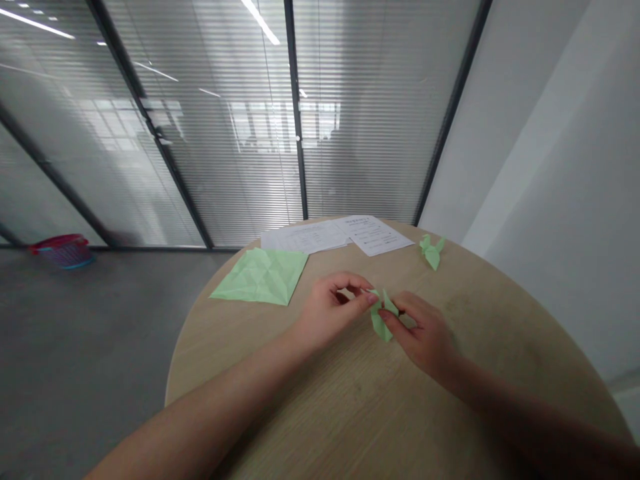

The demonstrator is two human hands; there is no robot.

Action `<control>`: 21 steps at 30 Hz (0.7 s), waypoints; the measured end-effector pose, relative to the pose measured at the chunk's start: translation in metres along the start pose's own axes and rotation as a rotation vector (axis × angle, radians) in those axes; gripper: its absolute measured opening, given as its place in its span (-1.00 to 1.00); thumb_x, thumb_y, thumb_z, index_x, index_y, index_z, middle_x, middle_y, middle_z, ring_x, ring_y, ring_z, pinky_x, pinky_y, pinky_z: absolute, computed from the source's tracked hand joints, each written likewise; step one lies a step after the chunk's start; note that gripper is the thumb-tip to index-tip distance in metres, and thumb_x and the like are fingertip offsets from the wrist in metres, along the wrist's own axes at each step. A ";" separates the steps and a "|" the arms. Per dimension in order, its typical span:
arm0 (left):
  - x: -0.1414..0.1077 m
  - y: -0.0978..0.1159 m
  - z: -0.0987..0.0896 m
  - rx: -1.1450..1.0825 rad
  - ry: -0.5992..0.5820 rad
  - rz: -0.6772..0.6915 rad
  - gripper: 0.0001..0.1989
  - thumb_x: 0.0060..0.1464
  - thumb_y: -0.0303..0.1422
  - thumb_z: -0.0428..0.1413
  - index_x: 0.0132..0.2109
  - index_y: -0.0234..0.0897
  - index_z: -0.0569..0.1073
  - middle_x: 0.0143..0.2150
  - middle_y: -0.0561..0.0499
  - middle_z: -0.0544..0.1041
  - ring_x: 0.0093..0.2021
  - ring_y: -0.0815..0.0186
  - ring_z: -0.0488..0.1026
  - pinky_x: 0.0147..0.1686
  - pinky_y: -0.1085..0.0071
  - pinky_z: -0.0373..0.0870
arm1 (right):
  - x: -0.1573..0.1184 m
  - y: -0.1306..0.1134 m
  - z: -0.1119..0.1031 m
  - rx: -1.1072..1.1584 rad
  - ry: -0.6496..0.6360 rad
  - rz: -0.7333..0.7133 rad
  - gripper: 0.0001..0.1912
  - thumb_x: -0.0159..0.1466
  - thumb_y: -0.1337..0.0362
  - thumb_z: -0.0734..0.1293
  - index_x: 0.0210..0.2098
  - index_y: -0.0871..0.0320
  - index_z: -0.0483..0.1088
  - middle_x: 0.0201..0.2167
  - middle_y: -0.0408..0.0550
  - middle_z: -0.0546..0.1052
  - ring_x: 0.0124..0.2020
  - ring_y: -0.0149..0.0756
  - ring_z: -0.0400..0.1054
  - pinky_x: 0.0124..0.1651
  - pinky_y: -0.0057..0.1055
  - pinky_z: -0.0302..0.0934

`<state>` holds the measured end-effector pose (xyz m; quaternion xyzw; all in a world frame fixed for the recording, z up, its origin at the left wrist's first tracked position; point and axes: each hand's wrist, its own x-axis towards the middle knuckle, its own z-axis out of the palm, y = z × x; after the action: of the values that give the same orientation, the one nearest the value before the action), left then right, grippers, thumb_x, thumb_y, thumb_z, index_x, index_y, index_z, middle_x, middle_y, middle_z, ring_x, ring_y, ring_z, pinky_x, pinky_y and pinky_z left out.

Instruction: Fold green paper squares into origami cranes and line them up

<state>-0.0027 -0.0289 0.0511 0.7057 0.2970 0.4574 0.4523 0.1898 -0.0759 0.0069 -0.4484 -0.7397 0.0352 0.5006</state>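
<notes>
Table (330, 417), one: above its middle, folded paper (381, 329) could tear if pulled apart, or crease askew under uneven pressure. Left hand (325, 313), left of table's middle: angled inward, thumb and finger pinching paper. Right hand (430, 337), right of middle: mirrored, pinching opposite side.

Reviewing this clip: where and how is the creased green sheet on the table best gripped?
Probably by its near right corner, pinched from the person's side. The creased green sheet lies flat, and that corner points toward the person over bare tabletop, while the far right corner sits against the white papers.
</notes>
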 end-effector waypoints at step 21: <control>0.000 0.001 0.003 -0.049 0.003 -0.068 -0.80 0.05 -0.24 0.30 -0.27 -0.29 0.57 -0.31 -0.03 0.58 -0.42 0.39 0.42 -0.45 0.48 0.36 | 0.000 -0.001 -0.003 -0.051 0.008 -0.030 -0.73 0.39 0.17 0.31 -0.45 0.06 0.37 -0.54 -0.11 0.41 -0.46 -0.29 0.30 -0.36 -0.36 0.15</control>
<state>0.0006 -0.0301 0.0512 0.6833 0.3104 0.4497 0.4843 0.1914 -0.0775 0.0082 -0.4501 -0.7450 0.0069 0.4923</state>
